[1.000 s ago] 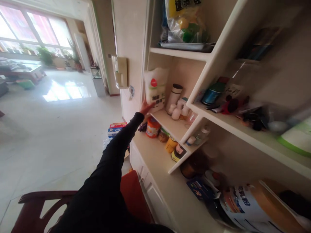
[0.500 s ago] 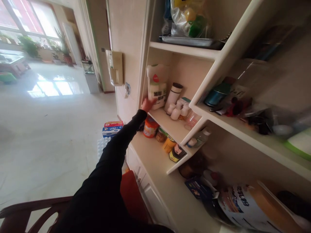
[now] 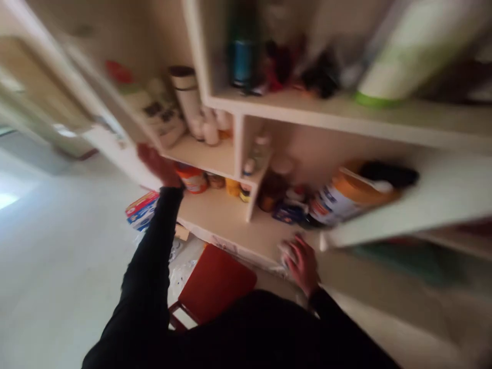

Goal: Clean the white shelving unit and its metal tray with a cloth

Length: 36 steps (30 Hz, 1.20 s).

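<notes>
My left hand is stretched out at the left front edge of the middle shelf, blurred, its fingers extended and nothing visible in them. Just behind it on that shelf stands a white printed package, with a pale flask with a dark lid beside it. Below the hand sits an orange-red tub. Over the front of the counter, my right hand has its fingers curled around a pale, cloth-like thing; blur hides what exactly it is.
A large orange-and-white tub and a dark blue box stand on the counter. A red chair seat is close against the cabinet. Red and blue boxes lie on the floor at left.
The view has swung right and down. My right hand has come into view with the pale thing. My left hand has drawn back slightly from the white package.
</notes>
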Tool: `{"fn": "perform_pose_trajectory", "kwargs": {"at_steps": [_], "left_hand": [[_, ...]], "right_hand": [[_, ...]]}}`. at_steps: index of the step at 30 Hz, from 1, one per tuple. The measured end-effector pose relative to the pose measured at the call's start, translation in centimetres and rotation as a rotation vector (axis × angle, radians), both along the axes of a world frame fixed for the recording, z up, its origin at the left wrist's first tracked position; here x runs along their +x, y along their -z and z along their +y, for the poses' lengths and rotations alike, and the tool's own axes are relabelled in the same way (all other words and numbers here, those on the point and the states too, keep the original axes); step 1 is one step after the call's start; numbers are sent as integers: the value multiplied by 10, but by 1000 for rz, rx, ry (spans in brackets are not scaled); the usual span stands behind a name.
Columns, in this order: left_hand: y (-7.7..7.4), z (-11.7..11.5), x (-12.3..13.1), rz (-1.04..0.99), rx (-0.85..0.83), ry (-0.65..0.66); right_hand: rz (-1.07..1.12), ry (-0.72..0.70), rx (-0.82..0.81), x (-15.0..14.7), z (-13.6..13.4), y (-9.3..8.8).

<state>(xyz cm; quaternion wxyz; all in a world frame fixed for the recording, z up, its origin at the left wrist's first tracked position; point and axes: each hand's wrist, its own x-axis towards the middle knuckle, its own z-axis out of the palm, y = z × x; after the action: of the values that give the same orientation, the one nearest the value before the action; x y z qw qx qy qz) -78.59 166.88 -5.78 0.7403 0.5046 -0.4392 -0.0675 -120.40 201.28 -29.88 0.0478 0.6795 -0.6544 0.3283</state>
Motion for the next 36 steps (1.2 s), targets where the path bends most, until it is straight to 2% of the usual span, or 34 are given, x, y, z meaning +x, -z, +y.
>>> {"fn": "perform_pose_trajectory", "kwargs": {"at_steps": [1,3,5,7,9,11,13,15,20,22,24,27,29,31,33,36], "left_hand": [[13,11,-15,6,-46,-73],[45,41,-52,-7,-123,-107],[81,83,-93,-1,-72,13],[119,130,-131,-3,-19,188],[153,173,-161,2,86,346],[179,207,-180,-37,269,535],[196,231,-192,-91,440,727],[205,247,-202,-132,541,863],[205,263,-239,-204,554,982],[200,267,-259,-268,496,1024],[193,273,-284,-356,397,1090],[175,283,-334,-524,201,1259],[160,288,-375,-662,67,1393],[145,290,-421,-828,-32,1482],[131,289,-464,-1028,-60,1474],[117,284,-512,-1339,-27,1324]], "right_hand": [[14,-55,110,16,-15,-3],[36,-179,273,35,-47,-4],[13,-245,328,38,-69,2],[-19,-257,307,30,-75,10],[-50,-221,258,13,-68,18],[-76,-167,223,-11,-51,23],[-102,-104,203,-37,-29,26],[-128,-29,186,-63,0,28],[-187,226,140,-138,93,31],[-200,404,111,-170,126,34],[-205,561,75,-196,148,38],[-211,631,31,-202,152,46],[-211,553,32,-186,137,49],[-210,411,44,-166,119,49],[-228,293,45,-154,108,48],[-298,255,19,-160,116,47]]}}
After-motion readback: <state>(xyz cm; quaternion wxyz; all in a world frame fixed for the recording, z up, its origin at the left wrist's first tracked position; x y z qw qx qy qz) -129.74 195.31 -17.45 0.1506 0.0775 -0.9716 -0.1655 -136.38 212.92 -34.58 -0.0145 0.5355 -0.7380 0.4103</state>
